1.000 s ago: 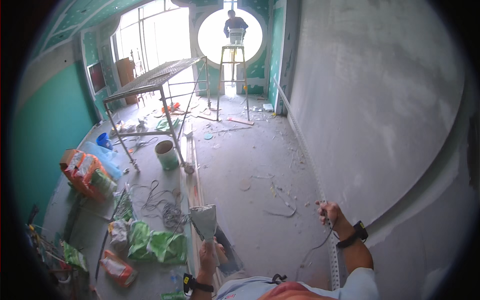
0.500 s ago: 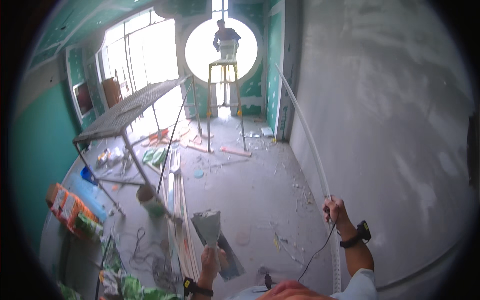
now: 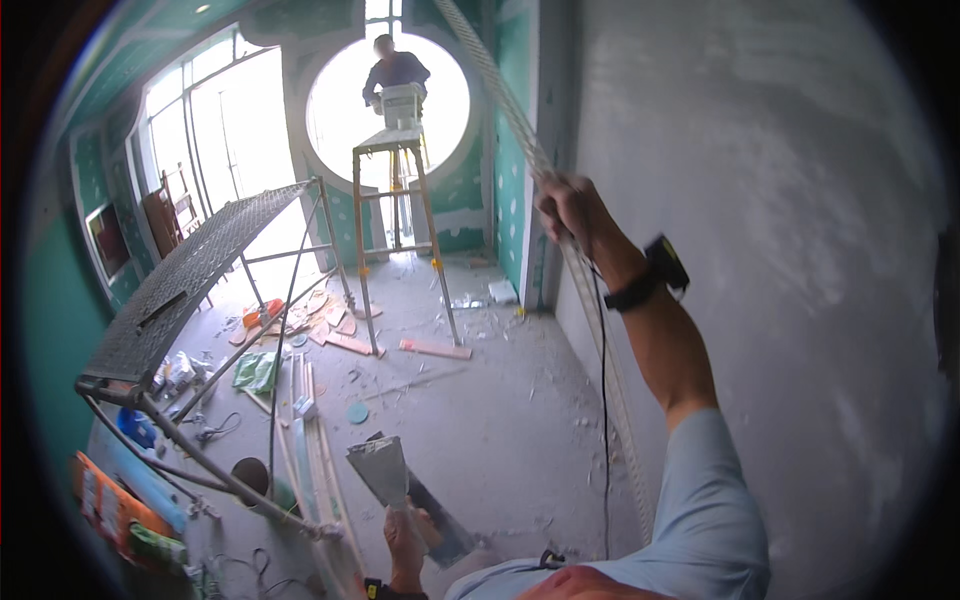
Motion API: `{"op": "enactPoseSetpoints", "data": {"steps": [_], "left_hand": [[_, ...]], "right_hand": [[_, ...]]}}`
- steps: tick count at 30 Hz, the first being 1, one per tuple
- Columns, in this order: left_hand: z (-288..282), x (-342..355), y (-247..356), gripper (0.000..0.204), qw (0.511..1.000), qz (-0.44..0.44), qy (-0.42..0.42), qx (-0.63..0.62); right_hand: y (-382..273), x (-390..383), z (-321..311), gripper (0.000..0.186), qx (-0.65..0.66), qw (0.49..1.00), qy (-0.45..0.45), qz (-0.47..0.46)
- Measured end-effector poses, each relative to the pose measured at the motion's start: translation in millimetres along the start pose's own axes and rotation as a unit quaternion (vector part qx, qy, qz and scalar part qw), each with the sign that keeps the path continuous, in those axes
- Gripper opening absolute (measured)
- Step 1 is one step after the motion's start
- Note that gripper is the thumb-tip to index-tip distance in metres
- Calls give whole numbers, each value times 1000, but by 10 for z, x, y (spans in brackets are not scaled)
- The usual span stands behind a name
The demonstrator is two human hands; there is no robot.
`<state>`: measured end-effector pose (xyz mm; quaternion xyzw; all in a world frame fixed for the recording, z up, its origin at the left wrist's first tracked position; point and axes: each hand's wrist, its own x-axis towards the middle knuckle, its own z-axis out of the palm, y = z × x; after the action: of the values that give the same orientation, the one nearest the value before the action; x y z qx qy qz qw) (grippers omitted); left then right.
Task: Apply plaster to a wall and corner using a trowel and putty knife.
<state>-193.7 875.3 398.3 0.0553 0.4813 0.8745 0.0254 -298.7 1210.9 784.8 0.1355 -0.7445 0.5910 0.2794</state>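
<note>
Pale perforated edging (image 3: 518, 122) ran slantwise from twelve o'clock down to five o'clock, and I saw the person's right grip (image 3: 573, 212) wrapped around it just past one o'clock. Near seven o'clock, the left grip (image 3: 401, 535) clasped a scraper (image 3: 380, 470), a dark flat blade (image 3: 442, 525) just behind it. A co-worker (image 3: 397, 71) was at eleven o'clock.

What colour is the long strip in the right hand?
The strip is whitish, best seen in the head view.
</note>
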Motion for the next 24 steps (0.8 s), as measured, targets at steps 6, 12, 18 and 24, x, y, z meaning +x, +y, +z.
{"op": "enactPoseSetpoints", "data": {"steps": [6, 12, 18, 24], "left_hand": [[95, 1087, 83, 33, 998, -4, -31, 54], [251, 2051, -109, 34, 995, 12, -26, 97], [669, 2990, -396, 34, 997, 23, 45, 50], [1138, 3879, -535, 37, 988, 91, 121, 40]], "right_hand": [[594, 480, -668, 20, 24, 988, 143, 60], [1372, 1228, -1125, 21, 13, 983, 161, 83], [2169, 2228, -1253, 26, 31, 990, 117, 77], [3231, 3469, -1472, 22, 57, 993, 86, 65]]}}
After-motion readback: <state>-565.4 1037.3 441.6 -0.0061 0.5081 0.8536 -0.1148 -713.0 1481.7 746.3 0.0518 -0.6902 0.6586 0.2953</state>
